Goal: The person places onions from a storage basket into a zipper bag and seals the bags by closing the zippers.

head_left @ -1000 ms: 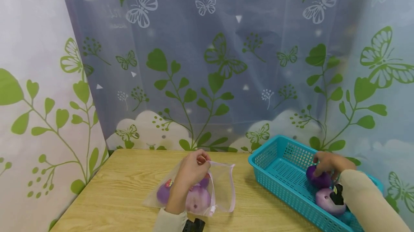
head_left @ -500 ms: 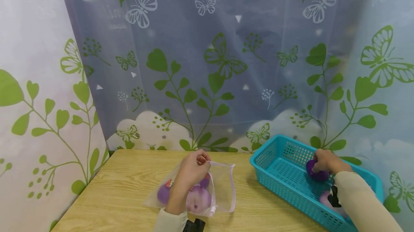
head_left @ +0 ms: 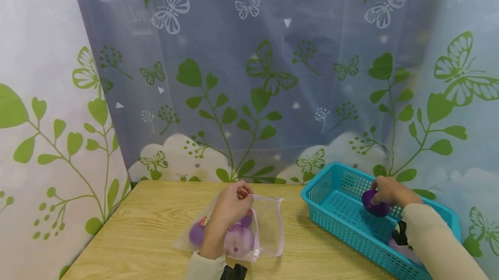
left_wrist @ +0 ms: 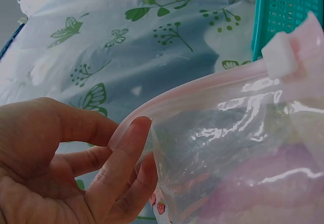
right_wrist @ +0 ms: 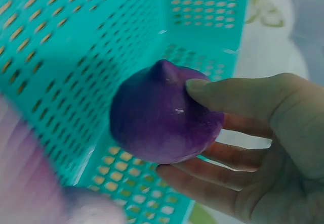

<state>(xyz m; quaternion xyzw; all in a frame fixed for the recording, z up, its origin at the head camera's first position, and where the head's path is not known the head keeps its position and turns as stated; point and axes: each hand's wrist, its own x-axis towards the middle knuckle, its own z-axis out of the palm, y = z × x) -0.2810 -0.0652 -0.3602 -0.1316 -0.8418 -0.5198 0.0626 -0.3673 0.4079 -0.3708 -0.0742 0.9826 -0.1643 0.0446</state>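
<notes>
My left hand (head_left: 232, 206) pinches the top edge of a clear zip bag (head_left: 270, 223) between thumb and fingers. The bag lies on the table, with a pink zip strip and a white slider (left_wrist: 280, 55). Inside it show a dark purple round thing (head_left: 196, 234) and a pale purple one (head_left: 241, 242). My right hand (head_left: 395, 192) holds a smooth, dark purple, onion-shaped thing (right_wrist: 157, 115) with a pointed tip, thumb on top and fingers beneath. It is within the teal basket (head_left: 339, 233). Beside it, a pale purple round thing (head_left: 405, 252) is partly hidden by the right wrist.
The basket has perforated walls and stands at the right of the wooden table (head_left: 160, 210). A patterned curtain (head_left: 218, 111) hangs right behind the table's back edge and along both sides. A black strap (head_left: 234, 272) sits at the left wrist.
My right hand has lifted the dark purple onion-shaped thing slightly and moved it left, away from the pale one in the basket. My left hand and the bag have stayed still.
</notes>
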